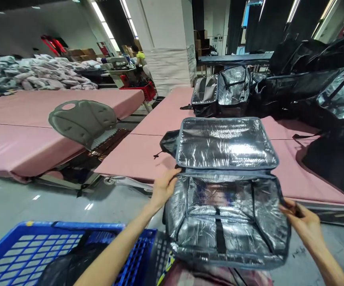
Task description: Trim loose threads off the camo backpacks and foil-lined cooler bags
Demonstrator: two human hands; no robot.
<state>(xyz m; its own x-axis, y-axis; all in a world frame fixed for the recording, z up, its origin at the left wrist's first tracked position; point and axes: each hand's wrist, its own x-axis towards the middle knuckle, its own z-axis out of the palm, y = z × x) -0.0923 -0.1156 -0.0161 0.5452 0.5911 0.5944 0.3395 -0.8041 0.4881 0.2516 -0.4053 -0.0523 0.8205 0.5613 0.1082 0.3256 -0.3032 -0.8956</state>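
Observation:
An open insulated cooler bag with silver foil lining is held in front of me, its lid flipped back onto the pink table. A black strap runs across the bag's floor. My left hand grips the bag's left rim near the lid hinge, fingers curled on the edge. At the bag's right rim, my right hand pinches the edge, fingers closed.
A blue plastic crate with dark fabric inside sits at the lower left. Pink padded tables stretch ahead; more foil-lined bags and black bags pile at the right. A grey chair back stands left. A person in yellow works far behind.

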